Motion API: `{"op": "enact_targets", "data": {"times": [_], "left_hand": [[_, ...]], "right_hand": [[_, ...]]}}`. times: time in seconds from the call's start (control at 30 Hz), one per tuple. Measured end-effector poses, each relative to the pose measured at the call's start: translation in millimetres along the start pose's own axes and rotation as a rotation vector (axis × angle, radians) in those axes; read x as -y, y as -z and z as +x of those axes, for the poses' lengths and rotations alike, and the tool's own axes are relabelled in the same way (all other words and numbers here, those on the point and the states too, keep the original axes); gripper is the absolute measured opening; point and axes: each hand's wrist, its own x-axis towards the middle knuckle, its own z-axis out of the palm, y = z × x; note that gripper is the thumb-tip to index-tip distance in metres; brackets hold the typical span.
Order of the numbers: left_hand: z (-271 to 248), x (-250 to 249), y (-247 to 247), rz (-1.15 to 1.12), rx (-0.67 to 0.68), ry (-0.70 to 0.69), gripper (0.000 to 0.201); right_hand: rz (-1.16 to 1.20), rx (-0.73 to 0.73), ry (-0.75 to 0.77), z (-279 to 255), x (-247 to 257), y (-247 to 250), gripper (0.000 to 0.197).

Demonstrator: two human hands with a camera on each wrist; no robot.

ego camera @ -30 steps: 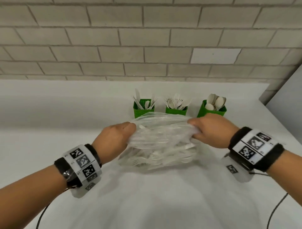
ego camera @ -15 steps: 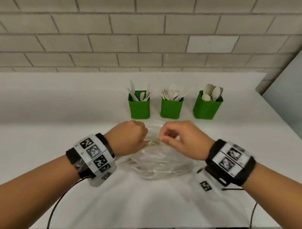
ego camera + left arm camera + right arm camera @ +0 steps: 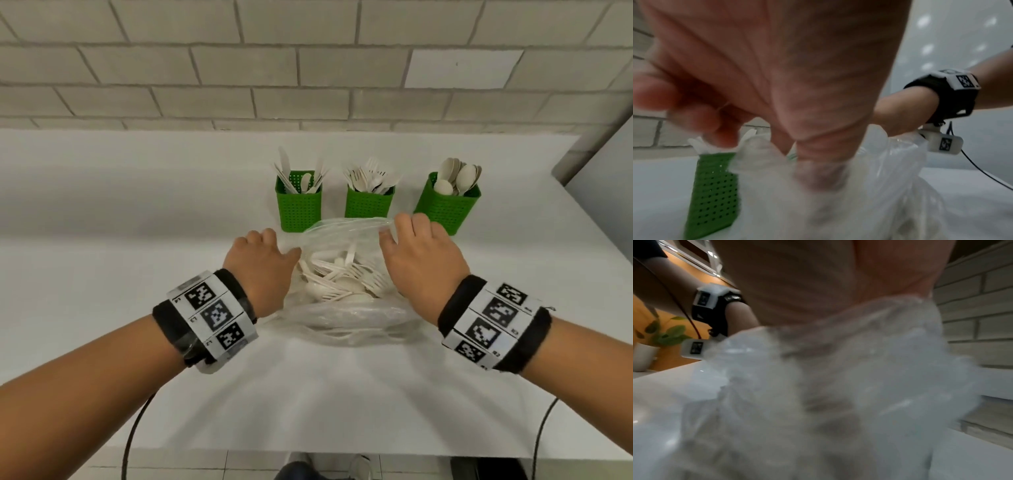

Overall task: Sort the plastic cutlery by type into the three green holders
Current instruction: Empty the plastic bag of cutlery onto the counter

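A clear plastic bag lies on the white table in the head view, its mouth pulled wide. Loose white forks and spoons show inside it. My left hand grips the left side of the bag's rim, and my right hand pinches the far right rim. Behind the bag stand three green holders: the left holder with knives, the middle holder with forks, the right holder with spoons. The wrist views are blurred, showing the bag bunched under each hand.
The white table runs back to a brick wall. A grey panel stands at the far right. Cables hang off the table's front edge. A potted plant stands far off to the left.
My hands were close together at the bag's top. They have spread apart, pulling the mouth open, and the cutlery inside now shows.
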Motion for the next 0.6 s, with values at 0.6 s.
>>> {"op": "enact_targets", "data": {"times": [0.6], "left_hand": [[33, 4, -17, -1.677, -0.27, 0.105, 0.011]], "right_hand": [[2.027, -0.204, -0.758, 19, -10, -38, 0.017]]}}
